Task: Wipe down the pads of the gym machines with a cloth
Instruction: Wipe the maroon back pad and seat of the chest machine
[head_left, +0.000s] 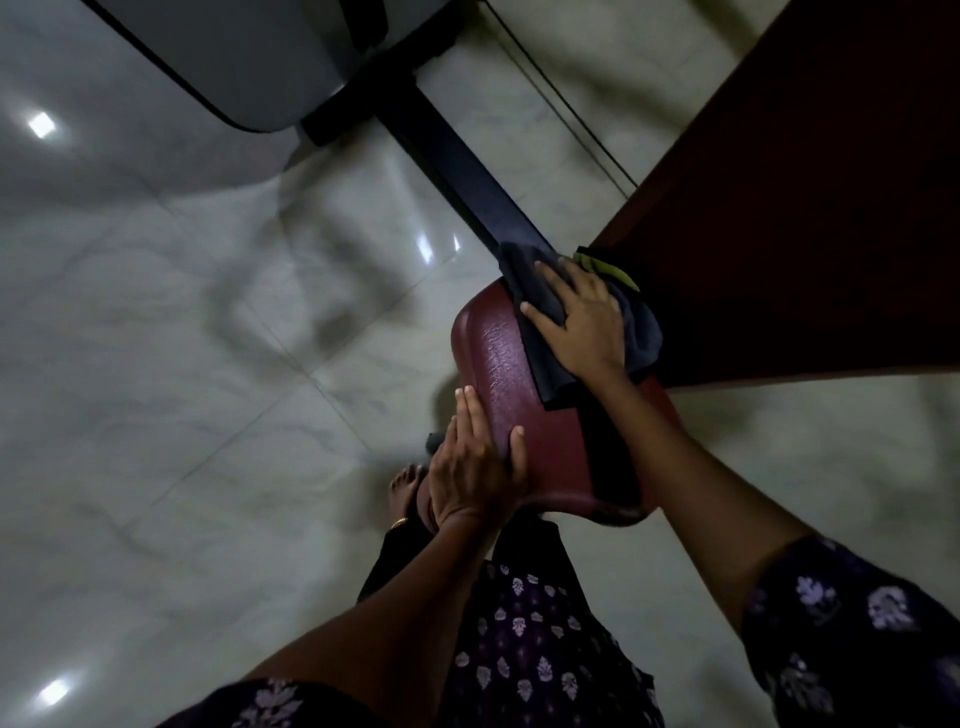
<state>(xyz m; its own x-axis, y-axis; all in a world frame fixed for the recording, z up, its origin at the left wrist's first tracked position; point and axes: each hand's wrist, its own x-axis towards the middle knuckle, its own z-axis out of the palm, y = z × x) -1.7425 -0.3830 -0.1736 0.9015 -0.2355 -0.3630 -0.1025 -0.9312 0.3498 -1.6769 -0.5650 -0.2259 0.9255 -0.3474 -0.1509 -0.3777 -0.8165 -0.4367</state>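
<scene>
The right hand (582, 322) lies flat with fingers spread, pressing a dark blue-grey folded cloth (545, 332) onto the far end of the dark red textured vinyl seat pad (506, 374). The left hand (470, 465) steadies the pad's near left edge, fingers straight along the rim and thumb laid on top. Beyond the pad, a dark metal frame bar (457, 161) runs over the glossy pale marble-patterned tiled floor (156, 364), with a large dark maroon back pad (810, 208) just right of the cloth.

The dark cloth (540, 312) is partly hidden under the right hand (584, 322). Beyond that hand, a maroon pad (810, 208) runs off the edge. Beyond the left hand (475, 462), a grey panel (244, 57) is cut off and blurred.
</scene>
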